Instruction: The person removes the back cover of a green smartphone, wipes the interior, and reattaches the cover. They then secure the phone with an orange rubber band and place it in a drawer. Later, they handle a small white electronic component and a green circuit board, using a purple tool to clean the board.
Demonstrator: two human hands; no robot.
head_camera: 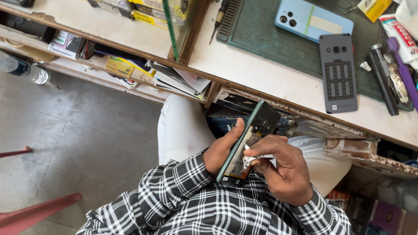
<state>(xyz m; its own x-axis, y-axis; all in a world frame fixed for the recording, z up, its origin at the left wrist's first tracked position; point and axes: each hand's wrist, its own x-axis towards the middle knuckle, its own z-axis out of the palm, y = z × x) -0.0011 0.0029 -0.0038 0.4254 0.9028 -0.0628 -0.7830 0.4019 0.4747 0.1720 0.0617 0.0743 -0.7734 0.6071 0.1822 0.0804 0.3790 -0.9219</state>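
- Left hand [223, 150] grips an opened phone [248, 143] edge-on above the lap, below the workbench [270, 82].
- Right hand [283, 169] pinches what looks like a white wipe [250, 160] against the phone's exposed interior.

Left of the lap, bare floor [87, 126] leaves open room. Ahead, the bench [270, 78] edge and a worn drawer [348, 148] crowd close; phones and tools cover the green mat [261, 39].
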